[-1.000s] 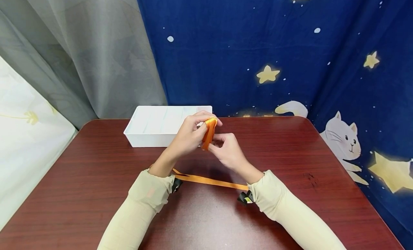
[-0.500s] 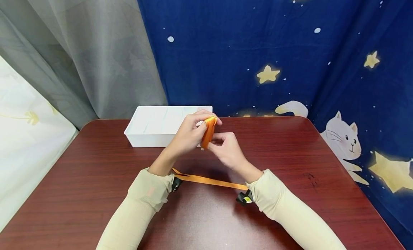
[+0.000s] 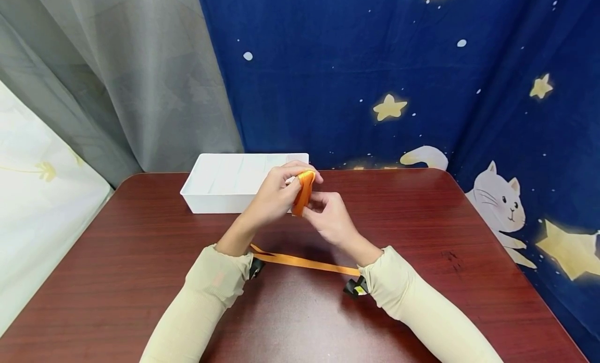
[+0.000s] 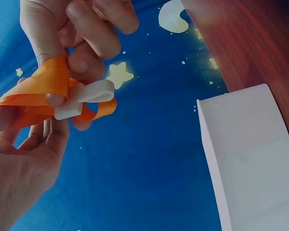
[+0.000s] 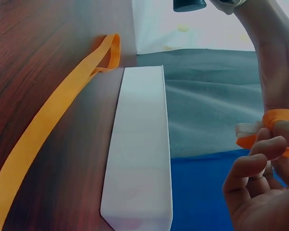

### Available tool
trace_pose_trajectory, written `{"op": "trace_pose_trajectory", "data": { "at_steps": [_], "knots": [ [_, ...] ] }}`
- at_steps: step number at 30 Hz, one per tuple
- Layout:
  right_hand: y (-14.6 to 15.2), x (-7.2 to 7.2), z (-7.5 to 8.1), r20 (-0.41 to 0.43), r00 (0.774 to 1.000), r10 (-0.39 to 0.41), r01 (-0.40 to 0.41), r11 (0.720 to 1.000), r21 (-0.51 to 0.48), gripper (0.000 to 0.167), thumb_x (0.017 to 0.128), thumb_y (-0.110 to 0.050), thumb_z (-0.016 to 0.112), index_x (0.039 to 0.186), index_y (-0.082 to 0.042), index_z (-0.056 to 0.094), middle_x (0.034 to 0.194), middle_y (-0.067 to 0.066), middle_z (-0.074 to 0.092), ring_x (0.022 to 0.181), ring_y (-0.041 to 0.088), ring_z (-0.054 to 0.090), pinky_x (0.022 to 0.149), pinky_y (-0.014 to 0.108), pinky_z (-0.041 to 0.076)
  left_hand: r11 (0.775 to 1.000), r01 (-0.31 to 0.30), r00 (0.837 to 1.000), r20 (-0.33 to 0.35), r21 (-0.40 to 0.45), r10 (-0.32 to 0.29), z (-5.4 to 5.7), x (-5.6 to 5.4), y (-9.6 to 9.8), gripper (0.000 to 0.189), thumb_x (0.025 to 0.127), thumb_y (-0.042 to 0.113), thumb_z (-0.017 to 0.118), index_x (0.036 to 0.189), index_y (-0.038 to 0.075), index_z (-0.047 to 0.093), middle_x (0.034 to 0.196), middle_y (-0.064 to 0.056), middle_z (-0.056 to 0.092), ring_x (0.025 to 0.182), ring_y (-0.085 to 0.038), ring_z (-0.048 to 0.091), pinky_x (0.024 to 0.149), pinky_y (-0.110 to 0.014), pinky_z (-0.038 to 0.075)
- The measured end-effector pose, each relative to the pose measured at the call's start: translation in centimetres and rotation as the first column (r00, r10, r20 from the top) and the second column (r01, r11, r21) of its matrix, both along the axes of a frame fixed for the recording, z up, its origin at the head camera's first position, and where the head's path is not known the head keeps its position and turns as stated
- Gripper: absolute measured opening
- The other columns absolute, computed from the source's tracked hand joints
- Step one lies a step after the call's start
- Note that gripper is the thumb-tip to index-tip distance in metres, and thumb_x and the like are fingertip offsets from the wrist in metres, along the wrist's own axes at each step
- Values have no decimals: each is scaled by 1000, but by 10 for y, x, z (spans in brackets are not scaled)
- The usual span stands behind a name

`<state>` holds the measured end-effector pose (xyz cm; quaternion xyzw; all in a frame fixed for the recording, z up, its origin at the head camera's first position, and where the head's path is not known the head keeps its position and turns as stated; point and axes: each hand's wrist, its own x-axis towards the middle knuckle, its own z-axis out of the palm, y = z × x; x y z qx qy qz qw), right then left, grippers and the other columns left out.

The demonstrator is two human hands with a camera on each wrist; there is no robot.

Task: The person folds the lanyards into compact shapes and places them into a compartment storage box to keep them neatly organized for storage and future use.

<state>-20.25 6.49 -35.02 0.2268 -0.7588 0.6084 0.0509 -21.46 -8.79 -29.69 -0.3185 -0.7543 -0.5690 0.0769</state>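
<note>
Folded orange lanyard strap [image 3: 303, 193] is held up between both hands, above the table near the white box. My left hand [image 3: 272, 193] grips the bundle between thumb and fingers. From the right, my right hand [image 3: 335, 222] pinches its lower part. In the left wrist view, the strap wraps over a finger of the right hand [image 4: 81, 33], and a white looped piece [image 4: 98, 91] sticks out of the folds by its fingertips. Another length of orange strap [image 3: 304, 261] lies across the table below the wrists, its far end looped in the right wrist view.
A white box [image 3: 217, 203] with compartments stands at the table's back edge, just left of the hands. Dark red wooden table [image 3: 422, 300] spreads around. Behind hang grey and blue curtains. Small black cameras [image 3: 355, 286] sit on the wrists.
Hands and strap stay almost in place. The held strap and right fingers shift very slightly; the box and the strap on the table have not moved.
</note>
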Motion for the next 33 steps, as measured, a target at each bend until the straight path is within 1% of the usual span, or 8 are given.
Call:
{"op": "trace_pose_trajectory", "data": {
  "at_steps": [2,5,8,13,18,22,27,33],
  "knots": [
    [0,0,0,-9,1000,13,-13,1000,12,17,88,-3,72,102,6,75,88,14,74,71,16,65,64,21,51,1000,-3,1000,-3,-7,3,1,0,-1,27,98,-3,49,95,4,74,102,-7,67,104,-20,58,90,-35,46],
    [2,2,0,-6,998,55,-55,998,19,16,89,-6,72,101,4,76,84,11,74,65,17,60,57,22,45,1000,-16,1000,-2,-11,16,1,-1,-5,25,99,-2,50,98,3,74,105,-7,67,105,-21,58,89,-36,49],
    [3,5,1,-14,994,110,-109,994,12,12,89,-6,74,98,2,77,82,7,71,67,18,56,57,23,42,999,-41,999,-3,-17,41,1,-3,-9,26,98,-4,50,100,3,75,107,-7,68,106,-21,59,91,-37,48],
    [7,7,1,-70,983,170,-171,985,-7,5,87,-2,74,90,1,77,88,5,64,82,18,58,66,26,47,998,-54,999,-3,-19,54,-1,-6,-13,28,96,-7,49,104,1,75,109,-11,69,108,-21,59,92,-37,47],
    [10,8,1,-91,969,232,-235,972,-29,6,89,0,71,92,0,76,96,7,69,93,21,61,78,30,51,998,-53,999,8,-20,53,-1,-9,-14,30,95,-8,48,104,1,75,109,-13,69,103,-21,59,85,-30,48],
    [10,9,3,-139,961,240,-250,967,-55,8,87,3,72,94,1,76,105,10,69,106,22,61,90,34,50,999,-44,999,4,-26,44,-1,-9,-16,33,93,-9,47,102,3,76,106,-10,70,97,-19,59,74,-28,48],
    [12,10,2,-205,950,237,-262,959,-106,11,84,10,72,94,6,75,114,14,70,112,24,62,96,34,50,999,-31,999,7,-26,31,-3,-10,-18,32,92,-9,48,102,2,76,105,-9,70,93,-19,58,60,-28,48],
    [13,12,3,-264,932,247,-291,946,-142,13,86,8,70,98,8,74,113,17,71,111,29,63,93,35,52,1000,-6,999,45,-6,6,-4,-13,-20,28,94,-9,50,104,-3,75,105,-13,69,89,-21,59,64,-27,51]
  ]
}}
